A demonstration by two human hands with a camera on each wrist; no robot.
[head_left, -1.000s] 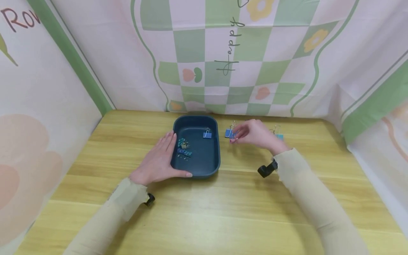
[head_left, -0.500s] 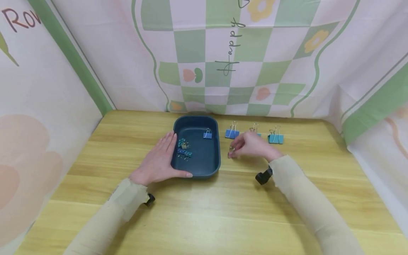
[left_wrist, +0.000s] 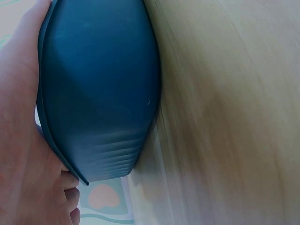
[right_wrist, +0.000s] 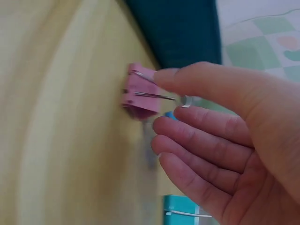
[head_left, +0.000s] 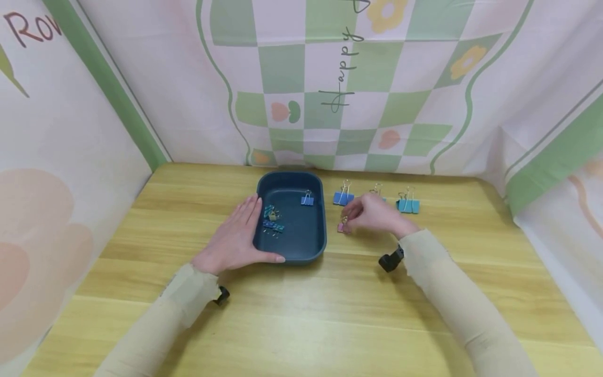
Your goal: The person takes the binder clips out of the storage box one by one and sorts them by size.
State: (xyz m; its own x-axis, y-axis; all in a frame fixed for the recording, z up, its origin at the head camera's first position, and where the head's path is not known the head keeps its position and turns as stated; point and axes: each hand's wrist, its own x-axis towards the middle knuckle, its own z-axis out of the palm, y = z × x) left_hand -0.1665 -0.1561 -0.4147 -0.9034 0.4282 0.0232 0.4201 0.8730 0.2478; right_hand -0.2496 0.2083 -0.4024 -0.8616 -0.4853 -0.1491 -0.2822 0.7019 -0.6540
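Note:
My left hand [head_left: 233,233] lies along the left side of the dark blue tray [head_left: 301,259], fingers straight at its rim and thumb along the near edge. Inside the tray are a blue binder clip [head_left: 307,201] and several smaller clips [head_left: 273,226] on the left. Right of the tray, my right hand [head_left: 374,213] has thumb and index finger at the wire handles of a small pink binder clip [right_wrist: 143,91], which is close over the table, spine down. In the right wrist view the other fingers [right_wrist: 201,145] are loosely extended, apart from the clip.
Behind the right hand stand a larger blue binder clip [head_left: 344,198], a partly hidden clip [head_left: 377,189] and a teal binder clip [head_left: 408,206]. A patterned cloth [head_left: 325,68] hangs at the back edge of the wooden table [head_left: 301,319].
The right hand has brought the pink binder clip from beside the blue clip toward the table's front; over the last half second it has barely moved. The left hand stays on the tray.

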